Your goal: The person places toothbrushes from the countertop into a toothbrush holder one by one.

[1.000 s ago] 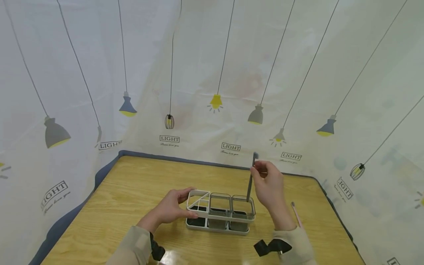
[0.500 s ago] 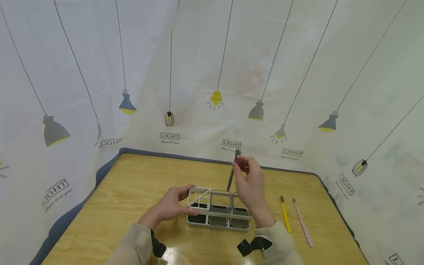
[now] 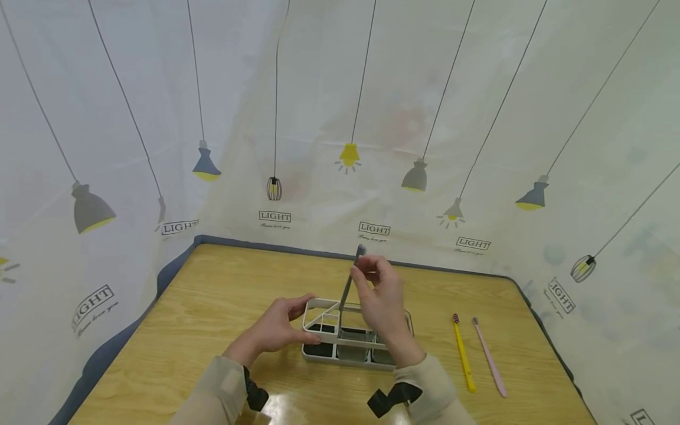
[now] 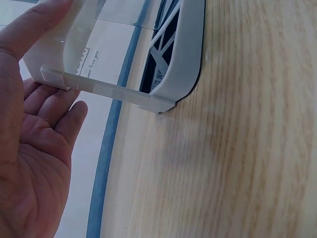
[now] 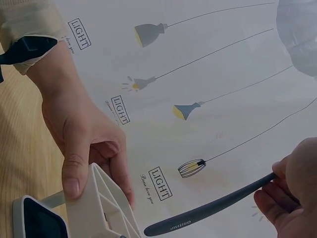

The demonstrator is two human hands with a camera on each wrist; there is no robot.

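Observation:
A white toothbrush holder (image 3: 347, 342) with a divided upper frame and a lower tray stands on the table. My left hand (image 3: 273, 330) grips the left end of its upper frame, thumb in front and fingers behind. The right hand (image 3: 382, 301) pinches a dark grey toothbrush (image 3: 346, 288) near its head, bristles up and handle slanting down. In the right wrist view, the handle's rounded tip (image 5: 153, 230) is close to the frame's slatted section (image 5: 111, 206). I cannot tell whether the tip is inside an opening. My right hand hides part of the holder's right side.
Right of the holder lie a yellow toothbrush (image 3: 463, 354) and a pink toothbrush (image 3: 490, 357), side by side on the wooden table (image 3: 239, 277). A white sheet printed with hanging lamps (image 3: 319, 88) surrounds the table's back and sides.
My right hand has carried the dark grey toothbrush leftward, from over the right compartment to near the left divider. The yellow toothbrush has come into view. The left hand keeps its grip.

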